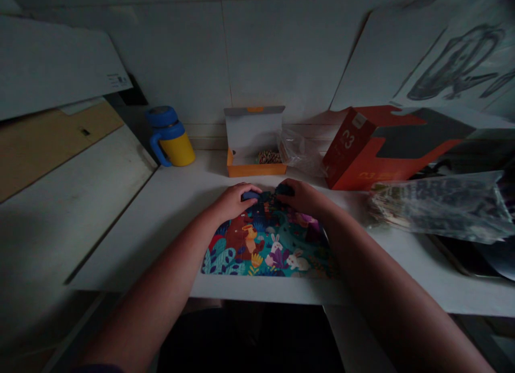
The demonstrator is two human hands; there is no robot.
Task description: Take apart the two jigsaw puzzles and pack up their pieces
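A colourful jigsaw puzzle (269, 247) with rabbits and plants lies on the white table (169, 212) in front of me. My left hand (233, 200) rests at the puzzle's far left edge, fingers curled on a dark blue piece (251, 195). My right hand (302, 197) sits at the far right edge, fingers closed on another dark piece (284, 190). The two hands almost meet over the top row of the puzzle.
An open orange and white box (254, 142) with loose pieces stands behind the puzzle. A yellow mug with a blue lid (171, 137) is at the back left. A red carton (374, 147) and plastic bags (438, 204) lie to the right.
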